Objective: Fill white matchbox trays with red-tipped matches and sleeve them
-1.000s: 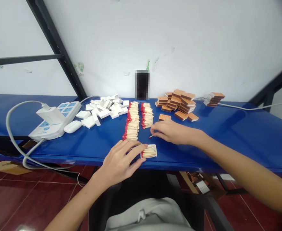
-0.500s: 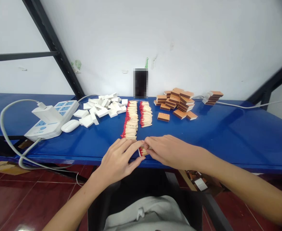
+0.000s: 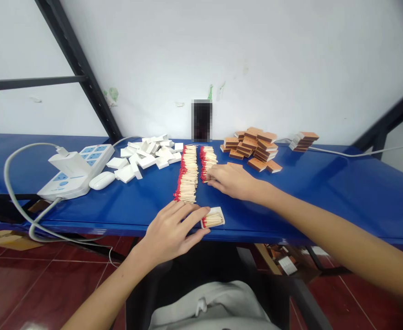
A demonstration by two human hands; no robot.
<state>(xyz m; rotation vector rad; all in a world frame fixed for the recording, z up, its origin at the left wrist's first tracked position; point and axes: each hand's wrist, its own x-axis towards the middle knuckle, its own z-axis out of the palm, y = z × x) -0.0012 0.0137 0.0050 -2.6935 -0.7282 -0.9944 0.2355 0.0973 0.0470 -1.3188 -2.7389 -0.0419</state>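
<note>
A small white matchbox tray with red-tipped matches in it lies near the front edge of the blue table. My left hand rests beside it, fingertips holding its left end. My right hand reaches to the near end of the right row of matches, fingers curled on the sticks; whether it grips any is hidden. A longer row of matches lies just to the left.
Several white inner trays are piled at the back left. Brown matchbox sleeves are stacked at the back right, with a smaller stack further right. A power strip, white earbud case and cables lie left.
My right hand left the tray, where it had met the left hand, and moved back up to the right row of matches. The left hand stays on the tray.
</note>
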